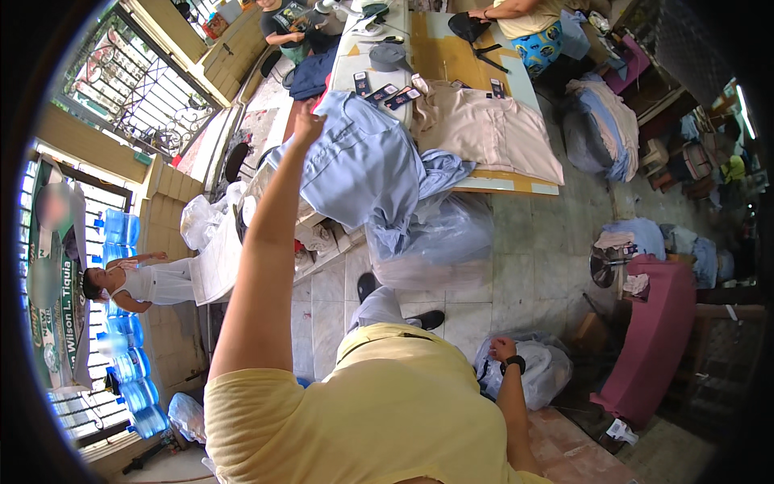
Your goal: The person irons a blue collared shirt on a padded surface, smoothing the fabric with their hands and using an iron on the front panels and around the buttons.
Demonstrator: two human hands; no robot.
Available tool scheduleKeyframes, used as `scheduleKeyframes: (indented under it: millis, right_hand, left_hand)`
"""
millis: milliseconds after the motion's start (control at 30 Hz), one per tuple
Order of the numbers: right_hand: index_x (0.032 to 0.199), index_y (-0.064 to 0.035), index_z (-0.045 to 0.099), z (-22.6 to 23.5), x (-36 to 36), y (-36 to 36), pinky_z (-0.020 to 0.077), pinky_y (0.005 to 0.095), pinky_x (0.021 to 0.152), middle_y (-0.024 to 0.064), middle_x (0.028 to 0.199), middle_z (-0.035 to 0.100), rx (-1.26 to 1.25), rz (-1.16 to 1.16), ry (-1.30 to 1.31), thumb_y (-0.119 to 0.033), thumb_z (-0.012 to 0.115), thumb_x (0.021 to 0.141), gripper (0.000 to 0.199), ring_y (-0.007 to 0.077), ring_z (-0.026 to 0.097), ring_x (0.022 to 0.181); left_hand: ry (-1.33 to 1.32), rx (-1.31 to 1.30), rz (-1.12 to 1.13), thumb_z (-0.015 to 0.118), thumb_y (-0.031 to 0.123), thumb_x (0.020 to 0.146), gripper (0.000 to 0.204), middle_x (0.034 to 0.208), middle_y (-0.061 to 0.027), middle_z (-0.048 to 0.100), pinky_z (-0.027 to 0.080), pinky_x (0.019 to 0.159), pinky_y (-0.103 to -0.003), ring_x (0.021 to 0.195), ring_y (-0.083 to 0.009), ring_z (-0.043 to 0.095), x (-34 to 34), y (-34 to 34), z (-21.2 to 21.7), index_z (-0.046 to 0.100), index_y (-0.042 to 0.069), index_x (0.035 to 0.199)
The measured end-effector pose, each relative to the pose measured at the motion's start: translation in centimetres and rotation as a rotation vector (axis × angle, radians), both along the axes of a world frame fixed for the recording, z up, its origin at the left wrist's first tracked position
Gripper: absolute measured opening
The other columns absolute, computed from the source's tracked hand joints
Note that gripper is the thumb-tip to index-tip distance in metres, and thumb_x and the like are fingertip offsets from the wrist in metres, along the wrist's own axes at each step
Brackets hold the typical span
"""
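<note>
My left arm stretches far forward over the table. At its end my left hand is closed at the upper left edge of a light blue shirt, seemingly pinching the cloth. The shirt lies spread over the table's near end, its lower part and a sleeve hanging off the edge. To its right a beige shirt lies flat. My right hand, with a black watch at the wrist, hangs low by my side, empty with its fingers loosely curled. Below it is a whitish plastic bag.
Dark tags and a grey rolled band lie beyond the shirts. A large clear plastic bundle stands under the table edge. Co-workers sit at the far end; a person in white is at left. Garment piles stand right.
</note>
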State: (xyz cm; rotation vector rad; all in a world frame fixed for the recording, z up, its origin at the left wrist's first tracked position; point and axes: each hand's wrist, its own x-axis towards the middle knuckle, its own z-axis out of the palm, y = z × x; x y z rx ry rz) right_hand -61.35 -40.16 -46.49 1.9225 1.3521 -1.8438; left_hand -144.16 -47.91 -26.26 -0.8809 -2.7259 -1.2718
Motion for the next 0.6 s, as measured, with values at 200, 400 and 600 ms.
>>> scheduleKeyframes:
  millis: [200, 400, 600]
  right_hand:
    - [0.091, -0.0052, 0.061, -2.4, 7.4, -1.9, 0.0472, 0.0317, 0.044, 0.0097, 0.072, 0.059, 0.008, -0.330, 0.113, -0.005, 0.055, 0.087, 0.007, 0.0211, 0.054, 0.050]
    - [0.102, -0.0029, 0.063, -2.2, 9.9, -3.0, 0.0527, 0.0386, 0.050, 0.0133, 0.082, 0.066, -0.110, -0.258, -0.022, -0.012, 0.063, 0.088, 0.017, 0.0256, 0.065, 0.064]
    - [0.112, -0.0022, 0.057, -3.3, 12.3, -1.0, 0.0520, 0.0406, 0.050, 0.0172, 0.092, 0.066, -0.114, -0.394, 0.014, -0.011, 0.063, 0.087, 0.027, 0.0326, 0.067, 0.065]
  left_hand:
    - [0.197, 0.279, -0.193, 0.069, 0.002, 0.079, 0.039, 0.099, -0.0146, 0.055, 0.050, 0.067, -0.038, 0.059, -0.0243, 0.055, 26.1, 2.4, -2.3, 0.051, 0.002, 0.114]
    - [-0.143, 0.053, -0.416, 0.064, 0.002, 0.081, 0.042, 0.102, -0.0150, 0.048, 0.047, 0.068, -0.039, 0.072, -0.0290, 0.056, 38.4, 1.0, -7.4, 0.050, 0.009, 0.120]
    - [-0.283, 0.013, -0.412, 0.066, 0.002, 0.079, 0.044, 0.104, -0.0141, 0.051, 0.049, 0.068, -0.039, 0.073, -0.0285, 0.058, 41.0, 3.3, -10.9, 0.051, 0.009, 0.120]
